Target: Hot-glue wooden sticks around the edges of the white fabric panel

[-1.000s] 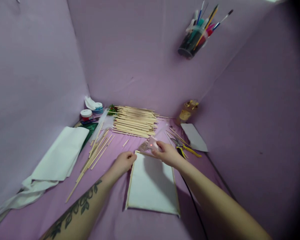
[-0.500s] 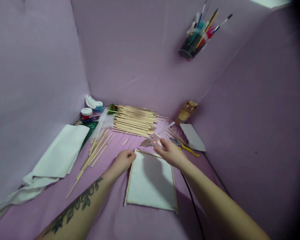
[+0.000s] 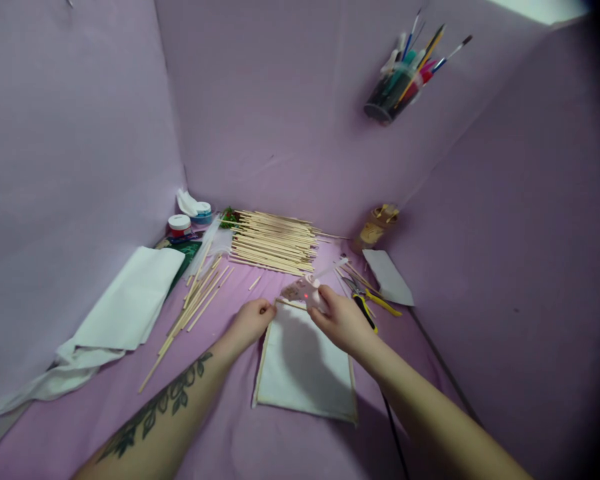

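Note:
My right hand (image 3: 341, 319) is wrapped round a pale glue gun (image 3: 310, 295) with a small red light and a clear glue stick jutting from its back. The gun's nozzle points left, over the far left corner of a white rectangular panel (image 3: 300, 373) edged with thin wooden sticks. At that same corner my left hand (image 3: 255, 321) is closed, its fingertips pinching the panel's edge. Whether the nozzle touches the edge I cannot tell. A black cord (image 3: 394, 427) runs down below my right forearm.
A row of wooden sticks (image 3: 275, 243) lies at the back, with looser sticks (image 3: 195, 303) on the left. Folded white cloth (image 3: 125, 300) rests far left. Yellow-handled pliers (image 3: 383, 303), a brown jar (image 3: 375, 227) and white paper (image 3: 389, 277) sit right. A cup of brushes (image 3: 395, 90) hangs on the wall.
The glue gun has come lower and slightly left, closer to the panel's far left corner. My left hand stays at that corner. The whole view has shifted a little.

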The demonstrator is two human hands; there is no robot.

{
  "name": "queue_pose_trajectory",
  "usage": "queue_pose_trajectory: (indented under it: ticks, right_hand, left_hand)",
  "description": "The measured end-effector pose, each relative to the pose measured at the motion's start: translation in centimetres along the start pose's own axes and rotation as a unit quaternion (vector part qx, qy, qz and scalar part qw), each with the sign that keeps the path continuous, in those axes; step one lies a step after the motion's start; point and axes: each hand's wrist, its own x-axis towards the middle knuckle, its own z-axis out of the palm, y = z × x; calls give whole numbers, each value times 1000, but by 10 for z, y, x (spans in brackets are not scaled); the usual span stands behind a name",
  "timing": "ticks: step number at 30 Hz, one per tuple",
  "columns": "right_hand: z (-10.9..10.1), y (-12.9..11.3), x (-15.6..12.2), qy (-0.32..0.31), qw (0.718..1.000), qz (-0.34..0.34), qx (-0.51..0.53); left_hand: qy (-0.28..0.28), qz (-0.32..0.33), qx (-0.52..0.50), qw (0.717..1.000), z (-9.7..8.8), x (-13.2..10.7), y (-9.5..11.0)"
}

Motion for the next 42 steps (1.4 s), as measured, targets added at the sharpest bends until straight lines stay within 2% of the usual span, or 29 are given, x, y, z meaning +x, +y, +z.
queue_pose_trajectory:
  ticks: [7, 11, 18, 28, 33, 38, 42]
  right_hand:
    - [4, -2, -3, -6, 1000, -3, -3]
    - [1, 7, 7, 10, 1000, 24, 11]
    - [-3, 21, 26, -74, 992, 57, 85]
    - [-15, 7, 1, -34, 998, 33, 36]
    - [-11, 13, 9, -2, 999, 42, 9]
    - [-8, 17, 20, -52, 996, 68, 29]
    - [-12, 14, 14, -38, 998, 47, 27]
  left_hand:
    - [6, 9, 19, 1000, 0, 0, -1]
    - [11, 20, 11, 1000, 0, -1, -1]
    - [13, 42, 15, 999, -3, -3, 2]
    - [30, 19, 30, 999, 0, -1, -2]
    - [29, 22, 24, 999, -1, -2, 1]
    - [28, 29, 21, 999, -2, -2, 0]
    - [29, 23, 26, 999, -2, -1, 0]
